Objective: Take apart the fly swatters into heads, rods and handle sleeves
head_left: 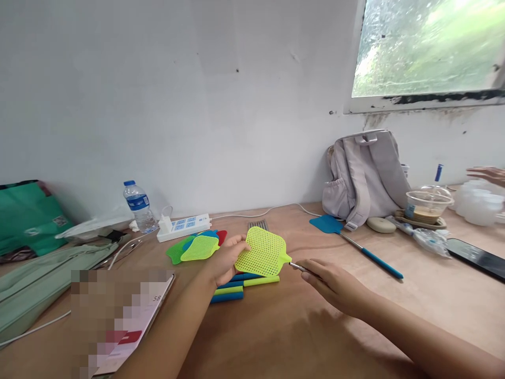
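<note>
My left hand (pixel 226 258) grips the edge of a yellow-green fly swatter head (pixel 263 251), held just above the wooden table (pixel 276 326). My right hand (pixel 331 281) pinches a thin metal rod (pixel 296 266) whose tip meets the neck of that head. Under the head lie several blue and green handle grips (pixel 236 289). To the left sits a small pile of swatter heads (pixel 197 247) in green, yellow-green, blue and red.
An assembled blue fly swatter (pixel 355 245) lies near a grey backpack (pixel 365 176). A water bottle (pixel 138 206), power strip (pixel 183 227), green bags (pixel 31 221), booklet (pixel 134 321), plastic cup (pixel 428 202), phone (pixel 477 257) and another person's hand (pixel 487 173) surround the spot.
</note>
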Demonstrator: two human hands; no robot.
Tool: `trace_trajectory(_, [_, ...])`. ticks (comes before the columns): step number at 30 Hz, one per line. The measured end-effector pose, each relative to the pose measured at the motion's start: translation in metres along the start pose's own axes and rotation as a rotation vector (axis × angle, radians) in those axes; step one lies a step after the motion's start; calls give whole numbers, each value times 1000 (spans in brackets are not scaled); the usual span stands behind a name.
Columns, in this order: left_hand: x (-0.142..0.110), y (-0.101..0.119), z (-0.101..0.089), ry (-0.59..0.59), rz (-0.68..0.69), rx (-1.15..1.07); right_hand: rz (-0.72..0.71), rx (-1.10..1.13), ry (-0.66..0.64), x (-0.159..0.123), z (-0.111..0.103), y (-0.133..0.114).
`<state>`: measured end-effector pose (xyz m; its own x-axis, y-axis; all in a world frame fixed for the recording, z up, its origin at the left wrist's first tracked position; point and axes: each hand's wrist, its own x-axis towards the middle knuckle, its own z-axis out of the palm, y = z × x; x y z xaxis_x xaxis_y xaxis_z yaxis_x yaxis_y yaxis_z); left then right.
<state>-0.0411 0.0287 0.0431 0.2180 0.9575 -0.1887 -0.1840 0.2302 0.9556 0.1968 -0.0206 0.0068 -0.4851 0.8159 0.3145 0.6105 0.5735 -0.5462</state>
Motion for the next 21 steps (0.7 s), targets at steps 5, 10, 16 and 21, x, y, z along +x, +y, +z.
trace_trajectory(5, [-4, 0, 5, -43, -28, -3, -11, 33, -16, -1, 2, 3])
trace_trajectory(10, [-1, 0, 1, -15, -17, -26, -25, 73, 52, -3, 2, 6])
trace_trajectory(16, [2, -4, 0, -25, -28, -34, 0, 51, 31, -1, 4, 4])
trace_trajectory(21, [0, -4, 0, -21, -26, -35, -7, 66, 48, -2, 6, 5])
